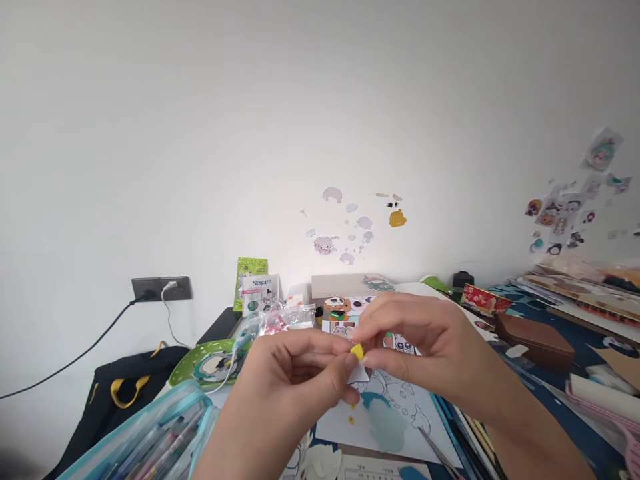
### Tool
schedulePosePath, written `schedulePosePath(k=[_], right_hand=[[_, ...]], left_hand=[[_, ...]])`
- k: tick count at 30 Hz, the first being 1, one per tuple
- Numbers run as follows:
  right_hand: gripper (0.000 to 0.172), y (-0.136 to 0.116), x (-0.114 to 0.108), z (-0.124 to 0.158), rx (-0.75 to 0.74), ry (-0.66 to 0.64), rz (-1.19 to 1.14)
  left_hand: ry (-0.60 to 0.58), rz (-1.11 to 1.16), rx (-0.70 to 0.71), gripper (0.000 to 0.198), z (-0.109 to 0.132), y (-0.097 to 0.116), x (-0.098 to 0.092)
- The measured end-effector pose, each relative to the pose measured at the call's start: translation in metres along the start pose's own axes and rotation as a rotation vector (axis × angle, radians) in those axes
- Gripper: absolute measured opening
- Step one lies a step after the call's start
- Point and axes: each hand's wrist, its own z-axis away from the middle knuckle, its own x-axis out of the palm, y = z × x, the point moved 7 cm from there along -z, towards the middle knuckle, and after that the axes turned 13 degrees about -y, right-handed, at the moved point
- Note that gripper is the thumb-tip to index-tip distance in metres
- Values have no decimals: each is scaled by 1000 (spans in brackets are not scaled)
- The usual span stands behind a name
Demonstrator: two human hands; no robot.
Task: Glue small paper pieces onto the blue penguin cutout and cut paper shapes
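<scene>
My left hand (pixel 295 373) and my right hand (pixel 425 340) meet at the middle of the view, above a white sticker sheet (pixel 390 417) with cartoon outlines. Both hands pinch a small yellow piece (pixel 357 351) with a bit of white backing below it. The fingers of each hand are closed together around it. A few tiny yellow bits lie on the sheet beneath.
A clear pencil case (pixel 150 433) with pens lies at the lower left, a green plate (pixel 210 363) behind it. A Nexcare box (pixel 260 293) and stickers stand by the wall. A brown case (pixel 537 340) and stacked papers sit at the right. A socket with cables (pixel 161 288) is on the left wall.
</scene>
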Motion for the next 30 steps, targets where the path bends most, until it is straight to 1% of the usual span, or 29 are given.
schedulePosePath(k=[3,6,12,14,18,24,27,30], right_hand=[[13,0,0,-1,3,3,41],[13,1,-2,0,29,3,57],[12,3,-4,-2,73,10,69],[11,3,-4,-2,82,15,78],[9,3,-4,-2,89,22,73],[5,8,-1,-1,128,53,50],[7,14,-8,-1,141,106,-48],[9,11,-32,7,101,264,-147]], left_hand=[[41,-11,-11,14,2,2,2],[42,-13,-31,15,2,1,3],[-40,-116,1,21,-3,-1,2],[-52,-115,7,22,-4,-2,1],[-52,-82,-1,20,-5,-3,1],[-12,-151,25,14,-9,1,-1],[54,-196,-2,14,-11,-2,-5],[120,-248,-24,14,-11,-7,-7]])
